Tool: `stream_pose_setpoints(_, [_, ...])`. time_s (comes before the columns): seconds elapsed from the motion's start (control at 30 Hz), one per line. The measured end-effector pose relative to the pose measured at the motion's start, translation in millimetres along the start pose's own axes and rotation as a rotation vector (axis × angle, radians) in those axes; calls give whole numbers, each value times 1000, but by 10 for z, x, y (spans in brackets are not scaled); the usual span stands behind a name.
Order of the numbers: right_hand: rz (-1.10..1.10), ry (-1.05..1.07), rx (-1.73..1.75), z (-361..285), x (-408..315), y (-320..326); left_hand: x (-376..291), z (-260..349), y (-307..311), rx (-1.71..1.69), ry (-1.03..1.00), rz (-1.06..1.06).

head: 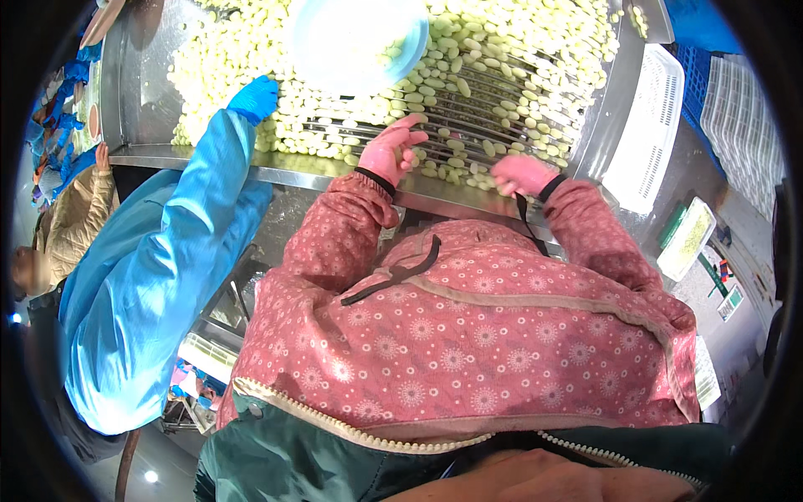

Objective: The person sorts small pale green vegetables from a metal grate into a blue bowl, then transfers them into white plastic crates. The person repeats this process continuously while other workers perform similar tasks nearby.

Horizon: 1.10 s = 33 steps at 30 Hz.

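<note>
Many pale green oval pieces, apparently fruit or beans [461, 86], lie over metal bars [464, 122] set in a steel trough [301, 179]. My left hand [392, 150], in a pink glove, hovers over the near side of the bars with its fingers apart and nothing visible in them. To its right, my right hand [526, 176], also pink-gloved, is by the trough's near edge beside some of the pieces; its fingers are curled and partly hidden, so I cannot tell if they hold anything. A light blue round basin [411, 47], glaring white inside, sits beyond my left hand.
At the left, a co-worker's blue-gloved hand [256, 100] rests on the heaped pieces, its blue sleeve [201, 169] crossing the trough's edge. Another person's hand [101, 157] touches the far left corner. White plastic crates [646, 125] stand right of the trough; a small filled tray [688, 238] lies lower right.
</note>
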State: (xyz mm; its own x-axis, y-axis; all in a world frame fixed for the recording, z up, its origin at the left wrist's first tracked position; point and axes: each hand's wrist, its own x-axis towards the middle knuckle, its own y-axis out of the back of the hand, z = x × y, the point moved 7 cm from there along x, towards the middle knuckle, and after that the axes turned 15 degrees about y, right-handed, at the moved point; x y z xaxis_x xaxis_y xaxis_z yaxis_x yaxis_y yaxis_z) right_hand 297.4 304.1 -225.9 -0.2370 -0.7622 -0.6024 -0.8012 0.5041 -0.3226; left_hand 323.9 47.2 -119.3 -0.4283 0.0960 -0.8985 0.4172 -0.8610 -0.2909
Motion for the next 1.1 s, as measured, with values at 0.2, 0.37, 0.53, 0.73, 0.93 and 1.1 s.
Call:
stream_pose_setpoints(0.2, [535,567,-96,-1067,76,191,143,-60,-60,20,32,12])
stream_pose_setpoints(0.37, [894,594,-719,-1884,174,1160,122,-51,-176,-6,-5,-34])
stream_pose_setpoints(0.53, [820,779,-1393,-2204,662,1191,158,-78,-283,-7,33,-100])
stream_pose_setpoints(0.73, [1098,547,-573,-2031,170,972,116,-25,-471,-150,-14,-56])
stream_pose_setpoints(0.93, [817,665,-599,-2053,-135,388,93,51,-716,-265,-30,-188])
stream_pose_setpoints(1.1, [1130,500,-1241,-2511,-73,1827,0,30,-801,-166,-11,-306])
